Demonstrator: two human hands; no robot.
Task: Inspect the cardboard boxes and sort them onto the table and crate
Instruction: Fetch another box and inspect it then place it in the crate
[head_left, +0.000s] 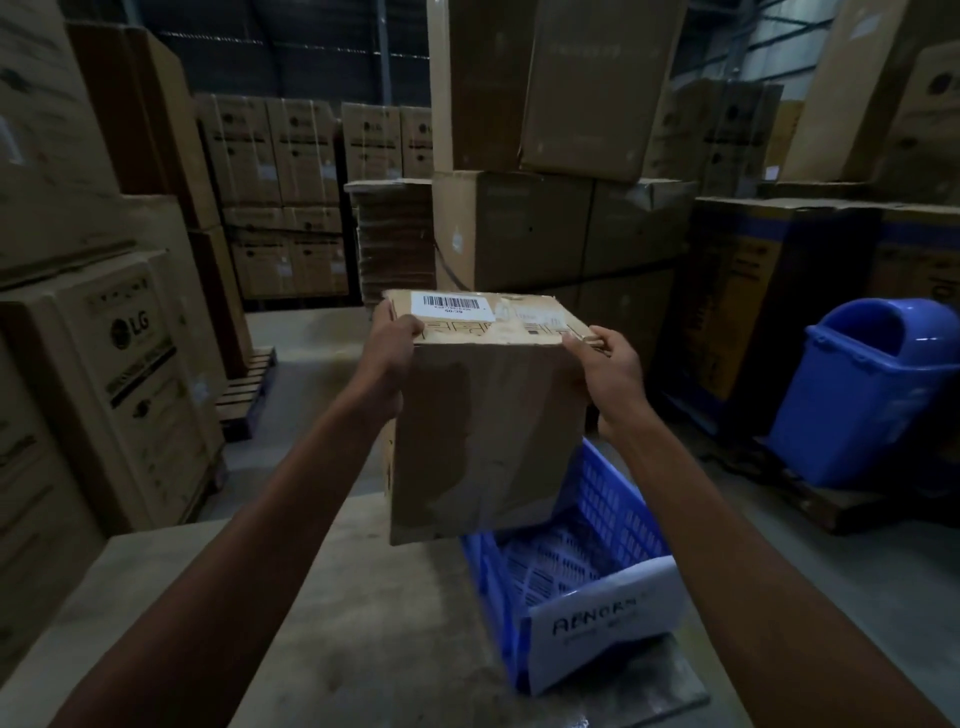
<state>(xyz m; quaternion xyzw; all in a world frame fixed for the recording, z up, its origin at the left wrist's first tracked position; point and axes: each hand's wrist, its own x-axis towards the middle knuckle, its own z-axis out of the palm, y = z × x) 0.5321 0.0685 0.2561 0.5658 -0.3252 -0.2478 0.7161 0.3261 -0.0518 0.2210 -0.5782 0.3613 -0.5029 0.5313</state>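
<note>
held up at chest level, cardboard box clamped btwn both hands: left hand on its left top edge, right hand on the right top corner, fingers hooked over the rim. prob raised like this to check barcode label and the taped, scuffed front face. hanging just above & in front of blue crate, labelled w/ paper sign, below right hand. bare tabletop under left forearm.

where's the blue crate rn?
Head view, lower right of centre: the blue slatted plastic crate sits on the grey table, just below the taped cardboard box held in both hands.
</note>
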